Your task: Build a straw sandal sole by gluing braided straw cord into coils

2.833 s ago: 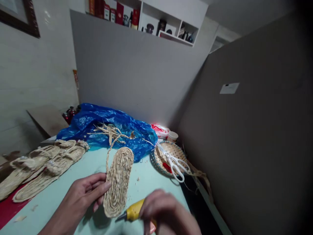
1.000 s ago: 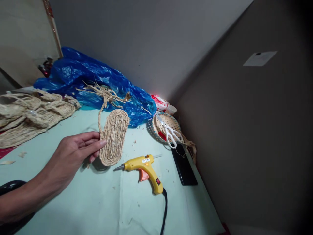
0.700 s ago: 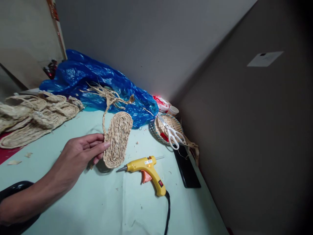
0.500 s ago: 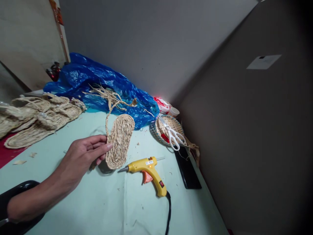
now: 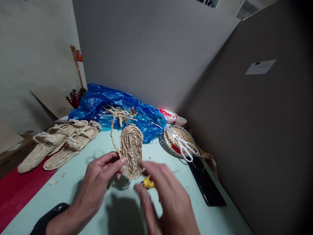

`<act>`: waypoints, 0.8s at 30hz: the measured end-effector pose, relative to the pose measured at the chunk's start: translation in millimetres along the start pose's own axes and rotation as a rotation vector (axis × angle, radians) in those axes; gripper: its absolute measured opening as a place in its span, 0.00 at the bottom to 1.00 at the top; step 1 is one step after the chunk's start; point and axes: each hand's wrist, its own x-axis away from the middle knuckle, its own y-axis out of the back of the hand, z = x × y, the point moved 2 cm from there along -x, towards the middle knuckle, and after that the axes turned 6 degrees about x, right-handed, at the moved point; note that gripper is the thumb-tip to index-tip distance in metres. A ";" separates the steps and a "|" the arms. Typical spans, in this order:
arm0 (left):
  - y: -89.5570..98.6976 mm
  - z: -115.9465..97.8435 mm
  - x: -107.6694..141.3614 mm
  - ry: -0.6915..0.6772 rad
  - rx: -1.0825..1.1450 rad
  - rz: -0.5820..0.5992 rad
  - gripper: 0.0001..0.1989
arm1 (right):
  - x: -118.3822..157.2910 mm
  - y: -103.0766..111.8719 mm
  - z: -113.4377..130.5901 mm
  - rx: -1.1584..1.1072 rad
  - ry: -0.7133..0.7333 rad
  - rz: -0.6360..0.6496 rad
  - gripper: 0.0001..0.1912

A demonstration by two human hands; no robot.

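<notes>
My left hand (image 5: 105, 173) pinches the lower left edge of a woven straw sole (image 5: 131, 150), an oval of coiled braid held above the table. From its left side a loose braid (image 5: 112, 132) rises and ends in frayed strands by the blue plastic bag. My right hand (image 5: 168, 192), blurred by motion, is raised at the sole's lower right with thumb and fingers apart, and nothing shows between them. Behind it lies a yellow glue gun (image 5: 148, 182), mostly hidden. Whether the right fingertips touch the sole I cannot tell.
Woven straw sandals (image 5: 61, 143) lie at the left by a red cloth (image 5: 31, 195). A blue plastic bag (image 5: 97, 101) sits at the back. White-handled scissors (image 5: 187, 148) rest on a basket (image 5: 168, 147), near a black phone-like slab (image 5: 207, 186) and a wall (image 5: 256, 137).
My right hand has come into view from below, over the glue gun. The view has tilted up and shifted. My left hand still holds the sole.
</notes>
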 end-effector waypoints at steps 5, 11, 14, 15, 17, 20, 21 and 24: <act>-5.4 -7.4 6.7 -0.006 0.014 0.032 0.14 | -32.5 -22.7 -23.9 -0.190 -0.174 0.087 0.17; -0.3 -1.3 7.8 0.028 -0.038 0.077 0.11 | -42.7 -40.7 -44.9 -0.596 -0.441 0.144 0.14; 2.3 4.1 4.5 0.045 -0.075 0.094 0.13 | -44.5 -44.6 -52.3 -0.705 -0.468 0.222 0.12; 3.0 5.6 3.0 0.049 -0.090 0.097 0.13 | -43.8 -45.9 -54.6 -0.733 -0.482 0.242 0.14; 4.2 8.0 0.2 0.055 -0.125 0.093 0.14 | -40.9 -49.3 -58.8 -0.777 -0.512 0.290 0.18; 5.3 10.5 -1.6 0.063 -0.188 0.088 0.14 | -34.8 -54.2 -63.7 -0.806 -0.552 0.342 0.24; 5.5 11.3 -1.5 0.066 -0.211 0.088 0.14 | -32.9 -55.5 -64.6 -0.809 -0.566 0.348 0.24; 6.6 13.8 0.0 0.077 -0.260 0.069 0.15 | -27.7 -57.6 -64.1 -0.813 -0.608 0.355 0.25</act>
